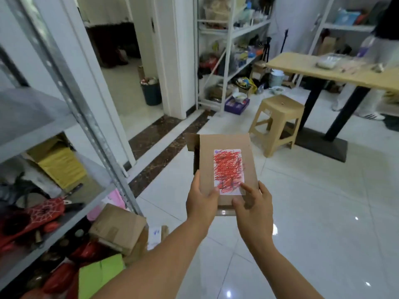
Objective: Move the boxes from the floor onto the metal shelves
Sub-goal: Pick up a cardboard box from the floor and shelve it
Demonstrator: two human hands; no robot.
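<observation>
I hold a flat brown cardboard box [224, 145] in front of me, above the white tiled floor. Its top bears a white label scribbled over in red, and a flap at its far left end hangs open. My left hand [201, 202] grips the box's near left corner. My right hand [252, 207] holds the near right corner with its fingers spread over the label. The grey metal shelves [32, 124] stand at my left, with a slanted upright post [86, 117] between them and the box. Another brown cardboard box [118, 229] sits low by the shelf's foot.
The lower shelves hold yellow padded envelopes [60, 167] and red items [41, 214]. A green sheet [99, 275] lies at the bottom left. A tan plastic stool [278, 117] and a wooden table [319, 67] stand ahead right, where a person stands [367, 83]. A white rack [228, 50] and a dark bin [152, 91] are farther back.
</observation>
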